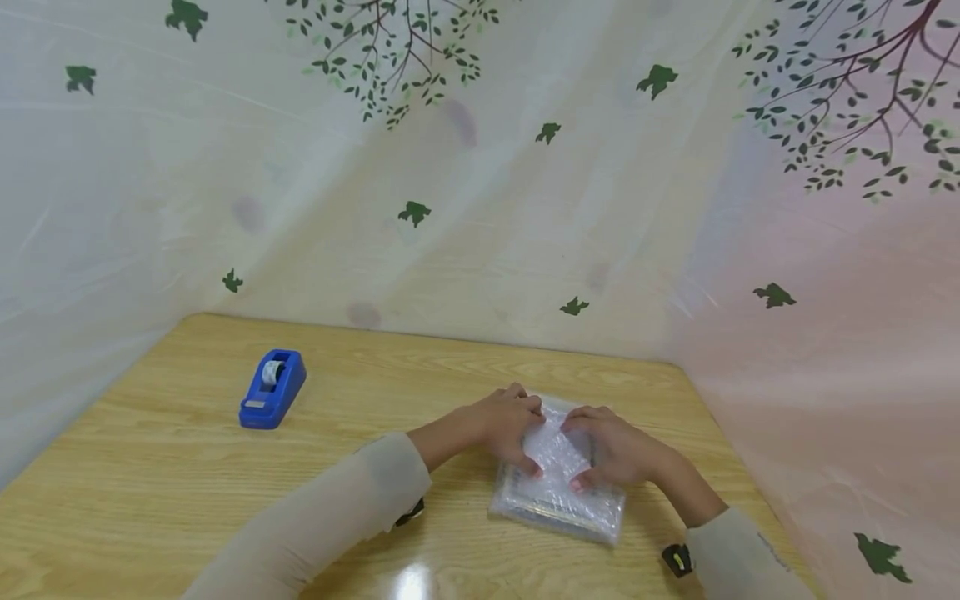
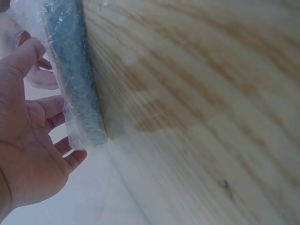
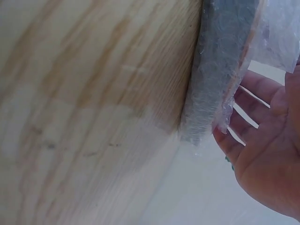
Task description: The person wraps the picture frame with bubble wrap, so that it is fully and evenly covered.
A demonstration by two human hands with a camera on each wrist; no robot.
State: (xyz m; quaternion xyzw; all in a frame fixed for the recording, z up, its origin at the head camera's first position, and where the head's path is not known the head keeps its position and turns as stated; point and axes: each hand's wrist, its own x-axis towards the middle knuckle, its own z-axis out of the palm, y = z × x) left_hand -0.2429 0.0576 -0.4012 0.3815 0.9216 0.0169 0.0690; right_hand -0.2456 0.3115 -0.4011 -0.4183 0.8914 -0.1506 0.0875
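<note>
A flat, bluish-grey package in clear bubble wrap (image 1: 558, 450) lies on the wooden table, right of the middle. From its left side my left hand (image 1: 506, 427) touches the wrap, thumb and fingers spread apart. My right hand (image 1: 618, 450) rests on the wrap from the opposite side, its thumb also apart from the fingers. In the left wrist view, the bubble wrap (image 2: 77, 79) covers a thick edge, and my left hand (image 2: 33, 136) has loosely bent fingers beside it. The right wrist view shows a loose flap over the package (image 3: 215, 70), near my right hand (image 3: 262, 126).
A blue tape dispenser (image 1: 272, 390) with a roll of tape stands at the back left of the wooden table (image 1: 360, 367). Behind the table hangs a pale curtain (image 1: 480, 250) with leaf and branch prints.
</note>
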